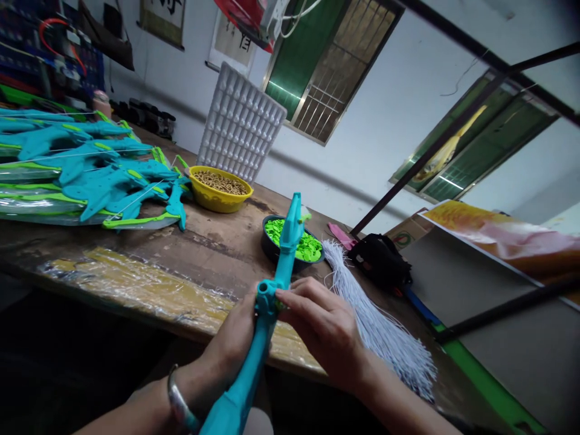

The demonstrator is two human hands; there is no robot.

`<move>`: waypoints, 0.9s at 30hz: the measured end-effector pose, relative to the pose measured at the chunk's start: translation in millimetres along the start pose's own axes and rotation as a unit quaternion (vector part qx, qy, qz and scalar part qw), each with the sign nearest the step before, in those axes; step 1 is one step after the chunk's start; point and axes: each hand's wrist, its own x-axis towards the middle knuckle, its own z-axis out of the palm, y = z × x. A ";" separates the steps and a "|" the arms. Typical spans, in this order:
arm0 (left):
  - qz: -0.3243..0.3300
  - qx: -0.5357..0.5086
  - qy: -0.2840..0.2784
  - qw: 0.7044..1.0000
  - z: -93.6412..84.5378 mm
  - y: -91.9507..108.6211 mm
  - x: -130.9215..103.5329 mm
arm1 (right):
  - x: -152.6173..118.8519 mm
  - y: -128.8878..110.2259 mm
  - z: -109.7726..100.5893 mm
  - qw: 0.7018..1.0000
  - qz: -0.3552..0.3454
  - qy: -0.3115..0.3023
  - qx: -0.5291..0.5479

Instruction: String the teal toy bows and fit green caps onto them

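Head view: 2 hands meet on a smooth teal plastic toy bow [272, 302], long and slim, slanting over the scuffed wooden table's [212, 241] edge. Left hand [235, 341] wraps its grip; right hand [324, 326] pinches the round hub with its fingertips [283, 296]. Just beyond the grip sits a dark bowl of green plastic caps [308, 244]; right of it, a white string bundle [380, 326]. Farther left: yellow bowl of metal rings [220, 187], stacked finished bows [90, 175].

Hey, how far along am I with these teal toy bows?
Done: a pile of strung teal-and-green bows lies at the left of the bench. In hand: the left hand holds one teal bow, the right hand pinching at its hub. Left: dish of green pieces, yellow bowl of rings and white strings remain well stocked.
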 end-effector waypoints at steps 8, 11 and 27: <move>0.102 0.018 -0.005 0.995 -10.0 11.5 -30.3 | -4.8 -22.1 -1.9 0.997 0.037 0.061 0.043; 0.125 0.075 -0.109 0.983 -10.6 28.5 -31.1 | -1.8 -35.3 -5.6 0.996 0.031 0.081 0.016; 0.014 0.085 -0.125 0.988 -0.4 60.0 -39.9 | 15.4 -43.1 5.2 0.699 0.389 0.230 0.554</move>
